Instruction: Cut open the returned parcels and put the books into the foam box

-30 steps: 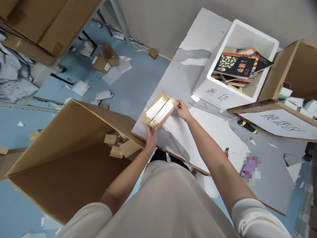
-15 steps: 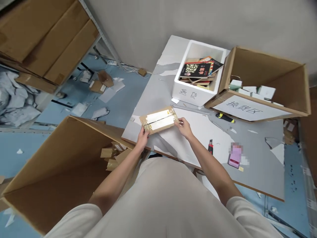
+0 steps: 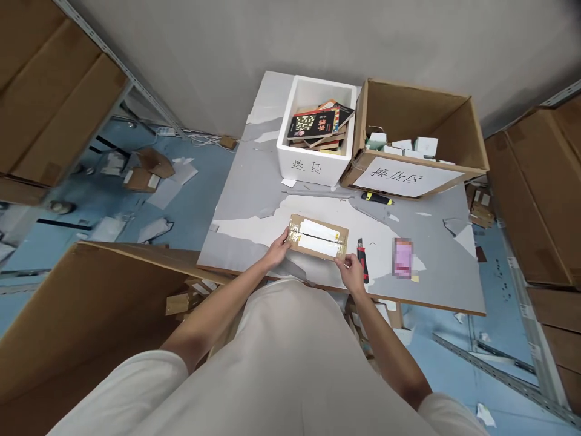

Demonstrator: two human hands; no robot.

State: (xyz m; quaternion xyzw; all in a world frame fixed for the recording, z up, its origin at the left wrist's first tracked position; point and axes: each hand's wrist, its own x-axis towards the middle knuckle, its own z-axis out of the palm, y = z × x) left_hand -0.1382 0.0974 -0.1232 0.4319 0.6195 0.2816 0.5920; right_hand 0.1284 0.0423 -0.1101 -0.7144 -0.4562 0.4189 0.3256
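A small flat cardboard parcel [image 3: 318, 237], with white labels and clear tape on its top face, is held level over the near part of the table [image 3: 245, 200]. My left hand [image 3: 277, 248] grips its left end, and my right hand [image 3: 350, 270] pinches its lower right corner. Just right of the parcel lies a red and black box cutter [image 3: 362, 260]. Farther right is a phone [image 3: 402, 258] with a pinkish screen, partly blurred.
At the back stand a white foam box [image 3: 313, 166] of books and a cardboard box [image 3: 420, 181] holding small white boxes. A yellow and black cutter [image 3: 377, 198] lies before them. A large open carton [image 3: 113, 290] is at lower left; stacked cartons [image 3: 529, 194] stand right.
My view has turned to the right. The parcel, held in both hands, has swung from tilting up at its right end to tilting slightly down there, and is now nearer the red cutter.
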